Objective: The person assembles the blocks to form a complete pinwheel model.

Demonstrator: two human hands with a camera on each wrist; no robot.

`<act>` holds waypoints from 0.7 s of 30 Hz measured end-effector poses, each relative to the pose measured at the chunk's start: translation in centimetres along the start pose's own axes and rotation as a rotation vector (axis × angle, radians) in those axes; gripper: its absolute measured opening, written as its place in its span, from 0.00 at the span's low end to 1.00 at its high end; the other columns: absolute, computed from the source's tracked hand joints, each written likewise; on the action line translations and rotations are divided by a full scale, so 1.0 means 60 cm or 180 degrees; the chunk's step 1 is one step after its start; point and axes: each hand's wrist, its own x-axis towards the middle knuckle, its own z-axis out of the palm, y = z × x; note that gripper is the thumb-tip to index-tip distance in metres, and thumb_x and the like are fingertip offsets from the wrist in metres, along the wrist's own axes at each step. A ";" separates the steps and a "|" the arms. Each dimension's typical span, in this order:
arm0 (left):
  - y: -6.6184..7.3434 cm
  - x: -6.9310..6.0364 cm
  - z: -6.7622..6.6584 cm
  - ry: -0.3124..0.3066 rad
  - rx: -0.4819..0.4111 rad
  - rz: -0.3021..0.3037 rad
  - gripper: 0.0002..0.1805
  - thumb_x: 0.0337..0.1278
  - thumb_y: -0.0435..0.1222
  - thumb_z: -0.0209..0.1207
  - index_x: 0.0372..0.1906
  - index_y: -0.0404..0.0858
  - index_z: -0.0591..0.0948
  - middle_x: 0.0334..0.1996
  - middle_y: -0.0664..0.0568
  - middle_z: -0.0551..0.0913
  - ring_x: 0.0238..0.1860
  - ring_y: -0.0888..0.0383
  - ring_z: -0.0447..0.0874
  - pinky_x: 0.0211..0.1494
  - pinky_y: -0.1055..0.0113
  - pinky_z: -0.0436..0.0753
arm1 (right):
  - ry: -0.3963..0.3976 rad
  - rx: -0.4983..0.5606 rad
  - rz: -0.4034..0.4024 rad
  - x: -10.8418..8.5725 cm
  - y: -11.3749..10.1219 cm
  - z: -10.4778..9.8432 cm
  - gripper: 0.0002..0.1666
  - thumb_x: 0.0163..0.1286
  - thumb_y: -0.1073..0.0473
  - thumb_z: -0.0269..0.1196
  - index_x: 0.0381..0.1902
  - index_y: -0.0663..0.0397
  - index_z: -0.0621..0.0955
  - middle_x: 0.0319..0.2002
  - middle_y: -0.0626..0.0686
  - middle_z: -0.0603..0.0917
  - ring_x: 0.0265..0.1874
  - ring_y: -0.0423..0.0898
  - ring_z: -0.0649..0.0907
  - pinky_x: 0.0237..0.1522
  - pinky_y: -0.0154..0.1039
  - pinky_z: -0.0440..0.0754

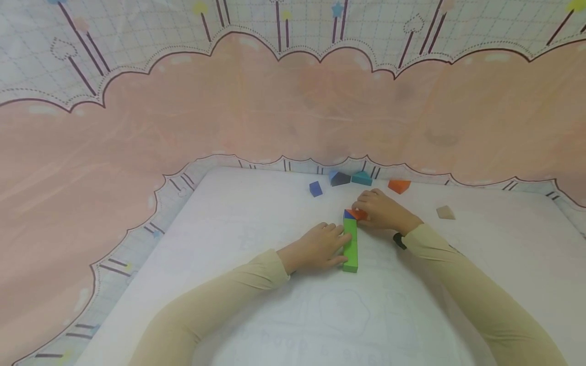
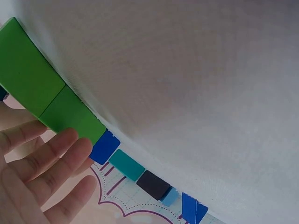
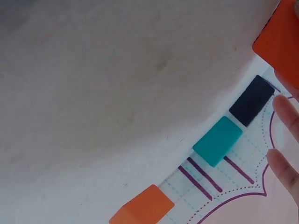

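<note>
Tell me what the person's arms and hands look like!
The left sleeve and right sleeve are long and yellowish beige. A small black object shows where the right one ends; I can't tell what it is. The left hand and right hand wear no gloves.

Upper orange block [image 3: 280, 44] cut off by right wrist view's edge

We can read no words, brands or numbers. On the smooth white table covering [image 1: 256, 223], well to the wearer's side of the left hand [image 1: 319, 247], we notice only a row of faint, purplish, letter-like marks [image 1: 280, 341], too pale and blurred for us to make out any letter.
</note>
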 end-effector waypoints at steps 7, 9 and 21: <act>-0.002 0.001 0.001 0.0012 0.0030 0.0019 0.25 0.65 0.56 0.46 0.57 0.45 0.68 0.50 0.52 0.75 0.50 0.57 0.75 0.56 0.62 0.75 | -0.0064 -0.0024 0.0197 -0.009 0.007 -0.010 0.25 0.55 0.51 0.69 0.50 0.53 0.81 0.47 0.55 0.84 0.52 0.54 0.78 0.60 0.54 0.71; -0.002 0.001 0.001 0.0015 0.0030 0.0021 0.25 0.65 0.56 0.46 0.57 0.44 0.68 0.49 0.52 0.75 0.50 0.57 0.75 0.56 0.63 0.75 | -0.0079 -0.0003 0.0289 -0.016 0.010 -0.016 0.26 0.55 0.50 0.69 0.51 0.53 0.80 0.49 0.56 0.83 0.54 0.55 0.77 0.60 0.56 0.70; 0.000 0.000 0.001 0.0022 0.0068 0.0019 0.24 0.64 0.56 0.46 0.55 0.45 0.68 0.45 0.54 0.75 0.45 0.59 0.74 0.51 0.65 0.75 | 0.0102 -0.0035 0.0508 -0.101 0.057 -0.039 0.23 0.57 0.52 0.68 0.48 0.56 0.80 0.48 0.58 0.81 0.52 0.58 0.76 0.59 0.60 0.68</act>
